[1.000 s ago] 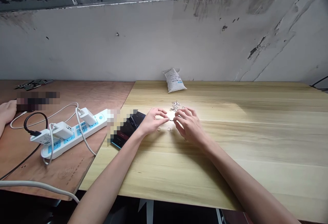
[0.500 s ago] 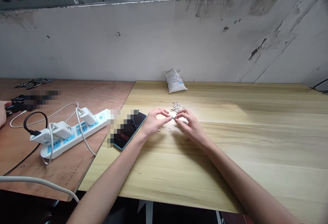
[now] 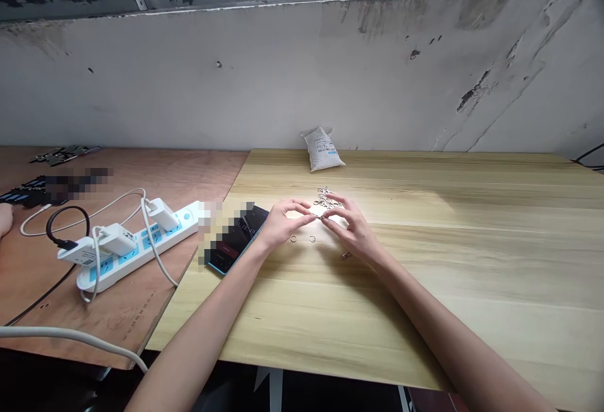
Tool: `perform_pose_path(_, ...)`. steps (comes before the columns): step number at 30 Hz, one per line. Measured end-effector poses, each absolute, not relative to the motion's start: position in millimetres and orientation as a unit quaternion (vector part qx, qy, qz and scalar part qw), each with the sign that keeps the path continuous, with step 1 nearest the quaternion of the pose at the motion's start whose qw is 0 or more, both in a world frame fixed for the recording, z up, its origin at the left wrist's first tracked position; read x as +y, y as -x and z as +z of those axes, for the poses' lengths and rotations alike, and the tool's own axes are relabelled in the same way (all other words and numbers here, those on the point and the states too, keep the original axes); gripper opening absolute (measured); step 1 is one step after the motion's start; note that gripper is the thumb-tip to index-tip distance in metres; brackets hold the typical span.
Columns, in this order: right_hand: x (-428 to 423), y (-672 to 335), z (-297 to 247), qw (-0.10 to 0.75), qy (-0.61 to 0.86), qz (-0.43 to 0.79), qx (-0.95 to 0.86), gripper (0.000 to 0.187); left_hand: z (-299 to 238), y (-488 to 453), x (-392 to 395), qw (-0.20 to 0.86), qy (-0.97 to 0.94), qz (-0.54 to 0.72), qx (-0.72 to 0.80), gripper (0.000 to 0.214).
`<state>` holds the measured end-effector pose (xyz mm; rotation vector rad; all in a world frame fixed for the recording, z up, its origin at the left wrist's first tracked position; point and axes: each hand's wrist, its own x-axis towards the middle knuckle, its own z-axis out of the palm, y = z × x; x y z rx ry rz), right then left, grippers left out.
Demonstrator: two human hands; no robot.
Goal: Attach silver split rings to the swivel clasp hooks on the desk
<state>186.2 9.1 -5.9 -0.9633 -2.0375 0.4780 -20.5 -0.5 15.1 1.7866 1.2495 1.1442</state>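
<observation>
My left hand [image 3: 283, 223] and my right hand [image 3: 352, 226] meet over the light wooden table [image 3: 425, 261], fingertips pinched together on a small metal piece [image 3: 319, 216] between them. Just behind the hands lies a small heap of metal rings [image 3: 324, 198]. Two loose rings [image 3: 302, 238] lie on the table under my left fingers. Another small metal piece [image 3: 345, 255] lies beside my right wrist. What exactly the fingers pinch is too small to make out.
A phone [image 3: 238, 239] lies left of my left hand. A white and blue power strip [image 3: 136, 242] with chargers and cables sits on the brown board at left. A small white bag [image 3: 323, 148] leans against the wall. Another person's hand [image 3: 4, 217] shows at the far left edge.
My hands stay pinched together and have shifted very slightly. The other person's hand at the far left has drawn back toward the edge.
</observation>
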Motion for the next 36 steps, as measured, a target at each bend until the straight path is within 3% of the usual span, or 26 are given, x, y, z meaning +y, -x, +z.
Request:
perform_pose_path(3, 13, -190, -6, 0.398, 0.379, 0.195, -0.812, 0.012, 16, 24, -1, 0.269, -0.729, 0.412, 0.477, 0.009)
perform_pose_path(6, 15, -193, -6, 0.378, 0.380, 0.200, -0.820, 0.011, 14, 26, -2, 0.127, -0.801, 0.351, 0.468, 0.010)
perform_pose_path(9, 15, -194, -8, 0.354, 0.386, 0.225, -0.822, 0.013, 11, 22, -5, -0.011, -0.857, 0.276, 0.435, 0.016)
perform_pose_path(12, 15, -195, -10, 0.338, 0.393, 0.263, -0.814, 0.014, 9, 15, -9, -0.080, -0.879, 0.239, 0.404, 0.024)
perform_pose_path(24, 26, -205, -7, 0.349, 0.409, 0.387, -0.749, 0.013, 12, 19, -8, -0.103, -0.851, 0.327, 0.398, 0.015)
perform_pose_path(32, 21, -202, -4, 0.331, 0.417, 0.389, -0.752, 0.012, 7, 13, -9, -0.070, -0.870, 0.286, 0.396, 0.016)
perform_pose_path(36, 22, -205, -6, 0.300, 0.420, 0.325, -0.793, 0.013, 8, 18, -7, -0.042, -0.867, 0.257, 0.426, 0.008)
